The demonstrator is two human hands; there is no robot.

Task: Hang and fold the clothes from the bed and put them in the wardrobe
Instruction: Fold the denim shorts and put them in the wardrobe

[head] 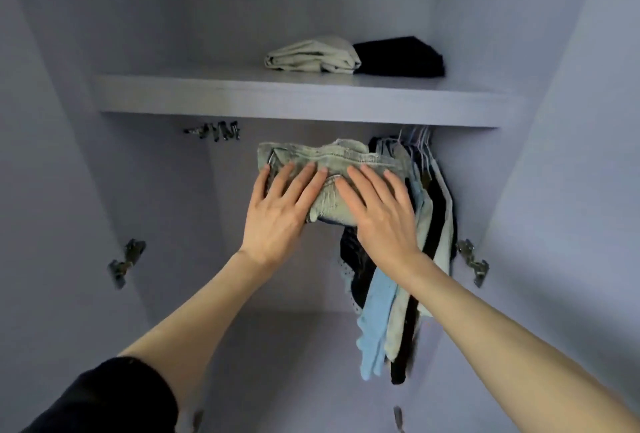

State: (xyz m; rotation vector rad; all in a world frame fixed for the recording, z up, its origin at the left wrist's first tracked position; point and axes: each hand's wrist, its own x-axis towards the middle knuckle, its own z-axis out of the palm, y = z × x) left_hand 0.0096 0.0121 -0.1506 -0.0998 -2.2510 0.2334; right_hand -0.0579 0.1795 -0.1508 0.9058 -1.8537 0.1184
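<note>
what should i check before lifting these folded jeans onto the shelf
1. Grip: left hand and right hand lie flat on the folded jeans, fingers straight; thumbs underneath hidden. Cannot tell.
2. Fold holding together: ok.
3. Free space on the shelf, left of the beige garment: ok.
4. Black garment sits tidy beside the beige one: ok.
5. Jeans below the shelf edge: not ok, raise them.
6. Hanging clothes close at right: cannot tell if touching.

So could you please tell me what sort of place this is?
Most likely the inside of a bedroom wardrobe: a shelf with folded clothes, hanging garments, and door hinges.
</note>
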